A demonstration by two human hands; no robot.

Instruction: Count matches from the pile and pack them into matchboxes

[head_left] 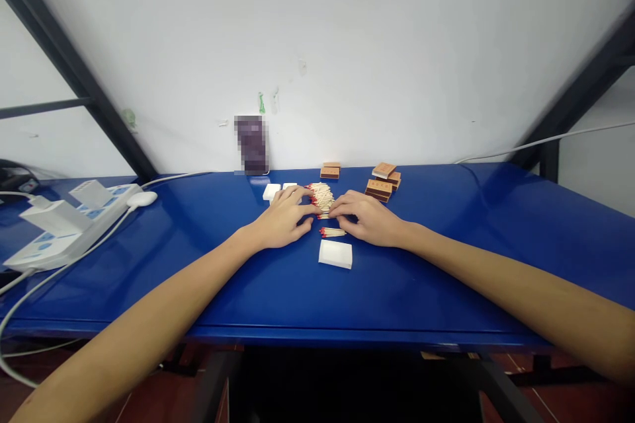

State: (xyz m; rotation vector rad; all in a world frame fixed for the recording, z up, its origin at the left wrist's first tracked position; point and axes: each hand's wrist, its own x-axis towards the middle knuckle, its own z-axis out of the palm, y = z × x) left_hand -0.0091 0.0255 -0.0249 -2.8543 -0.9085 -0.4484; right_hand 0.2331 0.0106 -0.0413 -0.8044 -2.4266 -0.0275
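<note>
A pile of red-headed matches lies on the blue table between my two hands. My left hand rests at the pile's left side, fingers spread and the index fingertip beside the red heads. From the right, my right hand reaches in with its fingertips touching the pale stick ends at the near edge of the pile; its thumb is apart from the fingers. A small separate bunch of matches lies just nearer to me, by my right thumb. In front of that is a white matchbox tray.
Brown matchboxes are stacked at the back right, with more matchboxes behind the pile. White trays sit beyond my left hand. A phone, pixelated, leans on the wall. A power strip with cables lies at left.
</note>
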